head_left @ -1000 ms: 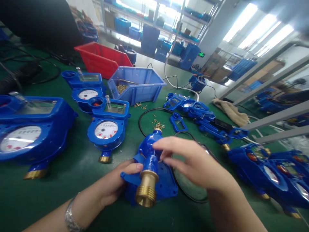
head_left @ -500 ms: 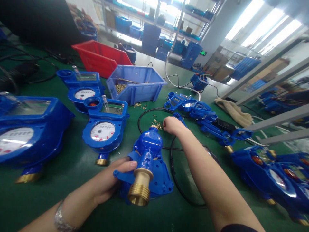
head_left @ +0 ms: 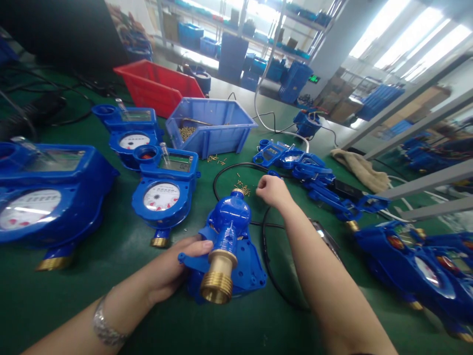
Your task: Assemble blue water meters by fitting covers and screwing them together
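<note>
My left hand [head_left: 172, 271] grips the near left side of a blue water meter body [head_left: 225, 246] that lies upside down on the green mat, its brass threaded end [head_left: 217, 283] pointing toward me. My right hand [head_left: 272, 190] reaches past the meter, fingers pinched together over a small pile of brass screws [head_left: 242, 188] just beyond the meter's far end. Whether a screw is between the fingertips is too small to see.
Three assembled blue meters [head_left: 164, 192] lie at left. A blue bin of brass screws [head_left: 210, 125] and a red bin [head_left: 157, 88] stand behind. Blue covers [head_left: 306, 172], a black cable loop [head_left: 266, 246], a cloth [head_left: 356, 170] and more meters [head_left: 414, 261] lie at right.
My right hand left the meter body and reached out to the loose screws beyond it, then stayed there pinching. My left hand kept hold of the meter.
</note>
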Available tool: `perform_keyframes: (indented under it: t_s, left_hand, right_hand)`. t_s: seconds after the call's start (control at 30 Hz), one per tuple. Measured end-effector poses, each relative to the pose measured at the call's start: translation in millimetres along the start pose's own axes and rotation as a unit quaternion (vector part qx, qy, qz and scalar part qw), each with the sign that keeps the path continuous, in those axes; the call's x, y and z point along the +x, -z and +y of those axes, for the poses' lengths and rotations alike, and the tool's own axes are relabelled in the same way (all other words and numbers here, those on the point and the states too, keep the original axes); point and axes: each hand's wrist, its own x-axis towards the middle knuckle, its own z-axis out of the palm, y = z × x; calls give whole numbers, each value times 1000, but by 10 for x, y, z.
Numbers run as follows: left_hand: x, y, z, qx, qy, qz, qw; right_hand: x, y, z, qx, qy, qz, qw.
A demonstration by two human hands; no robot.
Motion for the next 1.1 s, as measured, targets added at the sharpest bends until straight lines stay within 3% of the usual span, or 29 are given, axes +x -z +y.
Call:
perform_keyframes:
  t_s: [0.17, 0.33, 0.57, 0.73, 0.97, 1.1]
  left_hand:
    - [18, 10, -10, -15, -5, -22, 1000]
    - [55, 49, -40, -2, -1, -28, 1000]
    - [55, 36, -24, 24, -1, -17, 1000]
    - [30, -6, 6, 2, 15, -4, 1000]
    - [35, 37, -25, -1, 15, 27, 1000]
    - [40, 24, -22, 2, 17, 30, 999]
  right_hand:
    - [-534, 64, 125, 237, 52, -34, 970]
    - [-925, -3, 102, 326, 84, -122, 934]
    - [-1064, 38, 25, 236, 77, -148, 957]
    - [-1061, 53, 22, 207, 58, -182, 960]
    - [-1120, 58, -106, 109, 115, -133, 978]
    - [-1096, 72, -135, 64, 143, -149, 976]
